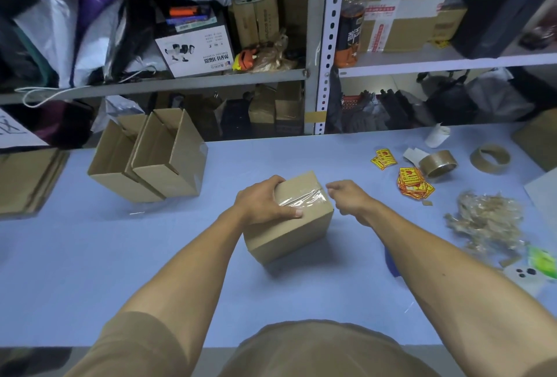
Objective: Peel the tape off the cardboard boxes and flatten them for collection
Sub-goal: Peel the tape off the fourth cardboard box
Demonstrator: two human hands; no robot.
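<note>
A small closed cardboard box (297, 226) stands on the blue table (150, 271) in the middle. A strip of clear tape (304, 199) runs wrinkled across its top. My left hand (265, 200) lies on the top of the box and grips it, thumb along the near edge. My right hand (346, 196) is at the box's right top corner, fingers pinched together at the end of the tape. Two opened cardboard boxes (150, 153) lie on their sides at the back left.
Flattened cardboard (27, 180) lies stacked at the left edge. A pile of peeled tape (485, 220), yellow stickers (414, 182), a tape roll (438, 162), an empty tape core (489, 158) and a phone (524, 275) sit on the right. Crowded metal shelves (319, 45) stand behind the table.
</note>
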